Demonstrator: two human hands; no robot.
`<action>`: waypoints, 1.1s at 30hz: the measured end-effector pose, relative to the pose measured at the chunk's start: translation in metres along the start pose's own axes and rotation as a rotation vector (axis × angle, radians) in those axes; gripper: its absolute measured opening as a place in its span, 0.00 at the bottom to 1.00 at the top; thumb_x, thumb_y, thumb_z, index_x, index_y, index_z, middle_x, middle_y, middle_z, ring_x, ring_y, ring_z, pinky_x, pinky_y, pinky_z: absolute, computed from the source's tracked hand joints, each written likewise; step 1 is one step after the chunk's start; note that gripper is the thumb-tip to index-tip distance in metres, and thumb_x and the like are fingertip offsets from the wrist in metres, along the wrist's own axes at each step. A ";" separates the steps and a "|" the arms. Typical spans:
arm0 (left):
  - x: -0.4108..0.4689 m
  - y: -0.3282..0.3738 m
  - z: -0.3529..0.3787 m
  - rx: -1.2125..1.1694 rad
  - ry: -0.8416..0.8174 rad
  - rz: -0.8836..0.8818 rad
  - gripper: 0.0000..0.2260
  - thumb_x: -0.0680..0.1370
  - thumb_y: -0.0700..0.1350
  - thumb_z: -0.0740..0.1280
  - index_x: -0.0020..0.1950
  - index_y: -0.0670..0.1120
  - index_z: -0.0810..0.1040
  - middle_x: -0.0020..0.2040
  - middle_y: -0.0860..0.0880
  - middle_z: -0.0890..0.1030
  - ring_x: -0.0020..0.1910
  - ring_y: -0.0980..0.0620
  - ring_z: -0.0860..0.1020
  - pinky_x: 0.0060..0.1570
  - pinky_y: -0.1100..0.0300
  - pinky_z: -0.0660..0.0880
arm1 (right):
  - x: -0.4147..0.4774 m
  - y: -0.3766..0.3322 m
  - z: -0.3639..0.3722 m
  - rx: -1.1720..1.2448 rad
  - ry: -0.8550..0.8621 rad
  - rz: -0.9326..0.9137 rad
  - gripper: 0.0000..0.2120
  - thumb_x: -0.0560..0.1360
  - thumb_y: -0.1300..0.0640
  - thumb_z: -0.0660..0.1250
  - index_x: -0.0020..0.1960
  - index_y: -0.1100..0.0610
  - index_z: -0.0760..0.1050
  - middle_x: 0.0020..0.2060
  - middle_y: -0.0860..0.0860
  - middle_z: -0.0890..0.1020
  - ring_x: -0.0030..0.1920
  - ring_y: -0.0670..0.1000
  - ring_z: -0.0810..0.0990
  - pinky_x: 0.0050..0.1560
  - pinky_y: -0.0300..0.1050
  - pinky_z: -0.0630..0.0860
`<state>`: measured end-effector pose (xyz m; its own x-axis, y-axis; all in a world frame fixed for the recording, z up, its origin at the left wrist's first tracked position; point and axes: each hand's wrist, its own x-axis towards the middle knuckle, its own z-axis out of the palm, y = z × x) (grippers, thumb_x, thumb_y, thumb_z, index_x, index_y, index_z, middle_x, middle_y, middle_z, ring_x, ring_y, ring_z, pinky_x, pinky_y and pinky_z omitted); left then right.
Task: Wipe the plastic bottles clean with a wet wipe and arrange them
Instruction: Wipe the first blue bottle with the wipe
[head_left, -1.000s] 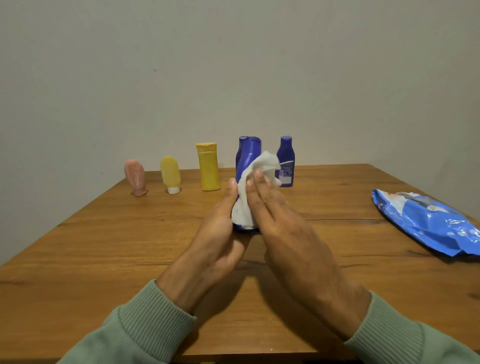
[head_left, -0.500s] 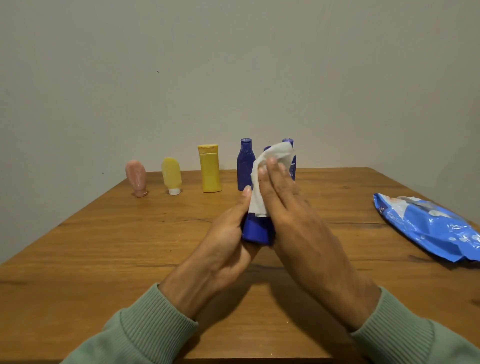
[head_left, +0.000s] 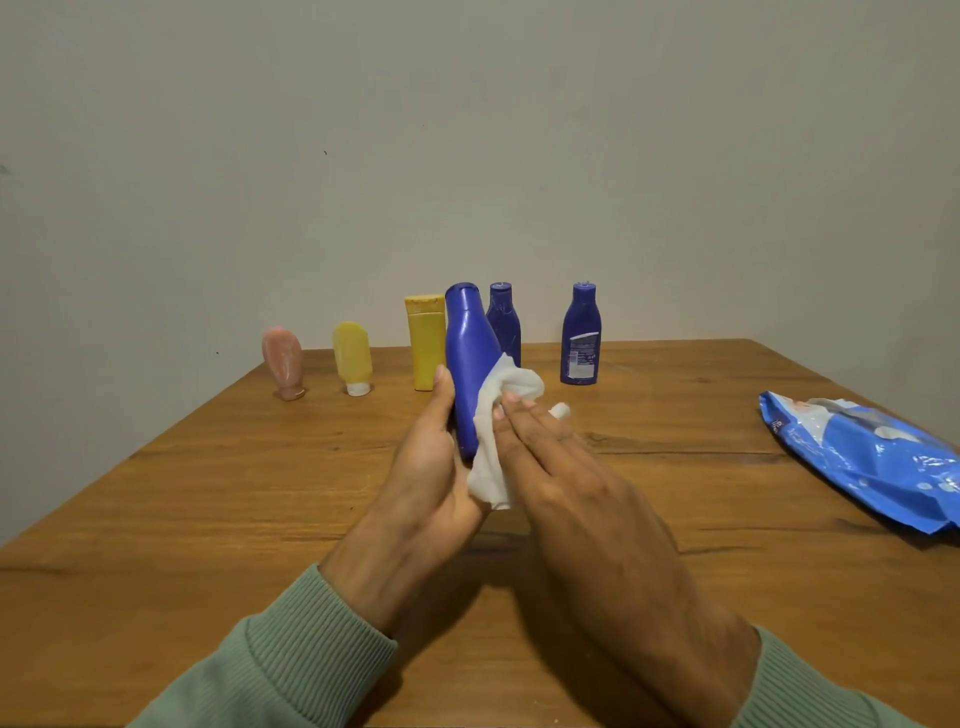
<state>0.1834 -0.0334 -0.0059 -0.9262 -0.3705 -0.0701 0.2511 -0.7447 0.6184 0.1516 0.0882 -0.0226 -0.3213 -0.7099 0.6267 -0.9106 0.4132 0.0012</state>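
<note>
My left hand (head_left: 431, 467) grips a blue plastic bottle (head_left: 470, 358) above the table, its cap up and tilted slightly left. My right hand (head_left: 576, 493) presses a crumpled white wet wipe (head_left: 493, 436) against the bottle's right side and lower half. The bottle's base is hidden by the wipe and my palms. Along the far edge stand a pink tube (head_left: 283, 361), a pale yellow tube (head_left: 353, 356), a yellow bottle (head_left: 426, 343) and two dark blue bottles (head_left: 505, 325) (head_left: 580, 335).
A blue wet-wipe pack (head_left: 878, 457) lies near the right edge of the wooden table (head_left: 208, 519). A plain wall stands just behind the row of bottles.
The wipe has slid down from the bottle's cap to its lower body, leaving the top bare. The bottle has tipped left and risen a little in my left hand.
</note>
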 end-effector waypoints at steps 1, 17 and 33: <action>-0.001 0.001 0.001 -0.008 -0.012 -0.003 0.25 0.79 0.58 0.61 0.65 0.39 0.76 0.55 0.39 0.82 0.51 0.44 0.83 0.49 0.50 0.82 | 0.001 0.003 -0.002 0.010 0.007 0.009 0.37 0.57 0.63 0.77 0.66 0.64 0.71 0.62 0.59 0.77 0.63 0.55 0.76 0.62 0.50 0.64; -0.006 -0.006 0.007 0.082 -0.054 0.069 0.19 0.79 0.52 0.63 0.66 0.42 0.74 0.55 0.38 0.83 0.53 0.44 0.82 0.54 0.49 0.79 | 0.018 0.030 -0.035 0.922 0.014 0.334 0.19 0.78 0.65 0.58 0.50 0.39 0.71 0.42 0.38 0.76 0.44 0.27 0.73 0.39 0.23 0.72; -0.003 -0.007 0.001 0.493 0.068 0.230 0.27 0.66 0.48 0.75 0.63 0.48 0.72 0.52 0.42 0.83 0.39 0.47 0.82 0.30 0.55 0.78 | 0.015 0.028 -0.021 1.261 -0.073 0.447 0.13 0.79 0.61 0.60 0.53 0.45 0.77 0.45 0.41 0.84 0.47 0.37 0.81 0.40 0.32 0.77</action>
<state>0.1843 -0.0267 -0.0088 -0.8388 -0.5399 0.0699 0.2683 -0.2982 0.9160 0.1266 0.1009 0.0037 -0.6292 -0.6979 0.3420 -0.3277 -0.1608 -0.9310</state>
